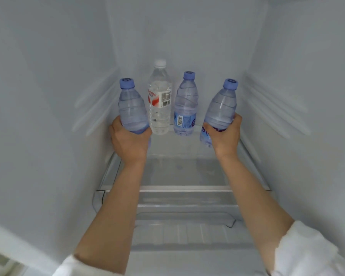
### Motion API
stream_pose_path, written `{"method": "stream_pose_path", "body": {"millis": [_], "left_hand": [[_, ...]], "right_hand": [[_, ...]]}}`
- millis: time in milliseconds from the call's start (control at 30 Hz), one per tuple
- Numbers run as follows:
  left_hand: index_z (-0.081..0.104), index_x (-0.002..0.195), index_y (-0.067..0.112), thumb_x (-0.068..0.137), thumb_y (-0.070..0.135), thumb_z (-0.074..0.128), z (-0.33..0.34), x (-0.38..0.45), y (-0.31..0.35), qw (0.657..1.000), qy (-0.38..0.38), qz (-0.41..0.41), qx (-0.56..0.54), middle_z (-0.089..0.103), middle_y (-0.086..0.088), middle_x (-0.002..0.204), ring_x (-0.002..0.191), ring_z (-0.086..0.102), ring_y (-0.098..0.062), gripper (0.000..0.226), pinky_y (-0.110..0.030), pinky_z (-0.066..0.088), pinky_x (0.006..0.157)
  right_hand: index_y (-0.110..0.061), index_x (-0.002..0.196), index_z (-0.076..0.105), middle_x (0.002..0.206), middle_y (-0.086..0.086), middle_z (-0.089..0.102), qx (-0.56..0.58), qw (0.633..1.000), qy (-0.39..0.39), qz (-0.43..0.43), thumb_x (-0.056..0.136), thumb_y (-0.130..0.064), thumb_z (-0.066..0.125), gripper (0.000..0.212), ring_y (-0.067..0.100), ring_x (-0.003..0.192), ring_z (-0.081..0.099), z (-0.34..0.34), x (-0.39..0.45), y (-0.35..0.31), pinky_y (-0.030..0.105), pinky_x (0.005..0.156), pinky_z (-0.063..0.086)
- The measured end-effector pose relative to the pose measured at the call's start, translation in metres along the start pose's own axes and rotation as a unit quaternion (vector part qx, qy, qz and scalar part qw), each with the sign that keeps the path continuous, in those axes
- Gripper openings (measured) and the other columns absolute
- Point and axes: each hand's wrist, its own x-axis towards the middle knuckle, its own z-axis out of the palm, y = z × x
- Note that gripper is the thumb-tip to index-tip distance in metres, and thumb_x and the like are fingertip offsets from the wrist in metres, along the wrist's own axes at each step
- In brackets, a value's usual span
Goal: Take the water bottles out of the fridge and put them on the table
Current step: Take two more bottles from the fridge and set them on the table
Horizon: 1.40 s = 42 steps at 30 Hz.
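White sleeves (307, 250) led to both hands wrapped around bottles: left hand (128, 140) gripped the left blue-capped bottle (130, 108), right hand (224, 134) the tilted right blue-capped bottle (220, 108). Between the grips, a white-capped bottle (159, 100) and a third blue-capped bottle (185, 108) stood on the glass shelf (179, 174). Removal from the fridge appeared under way; next, both bottles needed withdrawing clear and carrying to the table, which was not in view.

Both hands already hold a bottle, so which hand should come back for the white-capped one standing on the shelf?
Probably the left hand. Its blue-capped bottle sits right beside the clear white-capped bottle with the red label. The right hand is farther off, with another blue-capped bottle standing between.
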Motion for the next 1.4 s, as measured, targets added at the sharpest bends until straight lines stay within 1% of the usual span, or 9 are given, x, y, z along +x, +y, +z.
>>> {"method": "stream_pose_path", "body": {"millis": [100,233,533,633,833,900,1067,1267,1400], "left_hand": [[0.059,0.098,0.01,0.045,0.045,0.076,-0.013,-0.017,0.013,1.0,-0.016,0.004,-0.013,0.065,-0.009,0.095,0.082,0.064,-0.025,0.066,-0.039,0.056,0.067],[0.057,0.104,0.012,0.044,0.043,0.077,-0.033,-0.047,0.037,0.996,-0.06,0.017,-0.059,0.064,-0.009,0.099,0.083,0.065,-0.024,0.071,-0.039,0.056,0.069],[0.051,0.117,0.022,0.057,0.024,0.088,-0.122,-0.126,0.063,0.976,-0.174,0.023,-0.13,0.061,0.018,0.093,0.088,0.063,-0.012,0.071,-0.03,0.054,0.077],[0.052,0.114,0.025,0.058,0.026,0.088,-0.167,-0.154,0.064,0.963,-0.234,0.026,-0.129,0.063,0.019,0.092,0.087,0.064,-0.006,0.067,-0.026,0.052,0.074],[0.051,0.11,0.025,0.056,0.027,0.089,-0.236,-0.209,0.047,0.937,-0.329,0.055,-0.098,0.063,0.017,0.097,0.092,0.062,-0.009,0.067,-0.033,0.052,0.082],[0.05,0.107,0.026,0.055,0.025,0.09,-0.253,-0.231,0.038,0.922,-0.37,0.053,-0.098,0.061,0.019,0.094,0.088,0.061,-0.002,0.066,-0.03,0.052,0.079],[0.049,0.108,0.024,0.055,0.017,0.091,-0.289,-0.291,0.014,0.873,-0.476,0.051,-0.095,0.058,0.022,0.092,0.08,0.056,0.013,0.068,-0.004,0.043,0.063],[0.049,0.112,0.023,0.053,0.018,0.093,-0.32,-0.376,0.006,0.804,-0.586,0.056,-0.088,0.057,0.021,0.096,0.083,0.056,0.014,0.073,-0.001,0.041,0.064],[0.046,0.11,0.029,0.053,0.02,0.093,-0.344,-0.439,0.011,0.759,-0.644,0.061,-0.075,0.057,0.018,0.096,0.082,0.054,0.017,0.073,0.0,0.04,0.062]], "right_hand": [[-0.011,0.117,0.046,0.102,0.0,0.061,0.003,1.0,0.01,-0.008,0.068,-0.017,0.083,0.062,0.011,0.085,0.061,-0.012,-0.017,-0.014,0.005,0.067,0.043],[-0.017,0.113,0.045,0.093,-0.009,0.058,-0.001,1.0,0.017,-0.019,0.067,-0.017,0.083,0.059,-0.012,0.074,0.056,-0.033,-0.047,-0.04,0.0,0.062,0.039],[-0.021,0.111,0.045,0.097,-0.015,0.06,0.009,0.998,0.035,-0.042,0.062,-0.014,0.086,0.064,-0.005,0.084,0.061,-0.088,-0.17,-0.099,0.012,0.071,0.049],[-0.02,0.104,0.048,0.093,-0.014,0.063,-0.022,0.996,0.069,-0.042,0.058,-0.021,0.087,0.06,0.004,0.086,0.064,-0.111,-0.223,-0.116,0.021,0.074,0.052],[-0.021,0.108,0.049,0.094,-0.018,0.062,-0.033,0.994,0.094,0.034,0.062,-0.018,0.086,0.059,-0.005,0.084,0.062,-0.154,-0.33,-0.134,0.015,0.073,0.05],[-0.024,0.107,0.049,0.093,-0.019,0.062,-0.042,0.992,0.107,0.059,0.061,-0.021,0.087,0.06,-0.004,0.084,0.062,-0.173,-0.366,-0.135,0.015,0.072,0.05],[-0.025,0.103,0.05,0.088,-0.024,0.064,-0.083,0.977,0.149,0.124,0.062,-0.018,0.088,0.057,0.0,0.083,0.064,-0.221,-0.448,-0.127,0.023,0.074,0.054],[-0.028,0.111,0.049,0.1,-0.017,0.063,-0.107,0.946,0.234,0.198,0.058,-0.023,0.089,0.066,0.006,0.092,0.065,-0.279,-0.539,-0.12,0.024,0.075,0.056],[-0.029,0.115,0.048,0.106,-0.013,0.063,-0.13,0.922,0.275,0.238,0.057,-0.025,0.089,0.072,0.013,0.094,0.066,-0.325,-0.598,-0.121,0.034,0.077,0.059]]}}
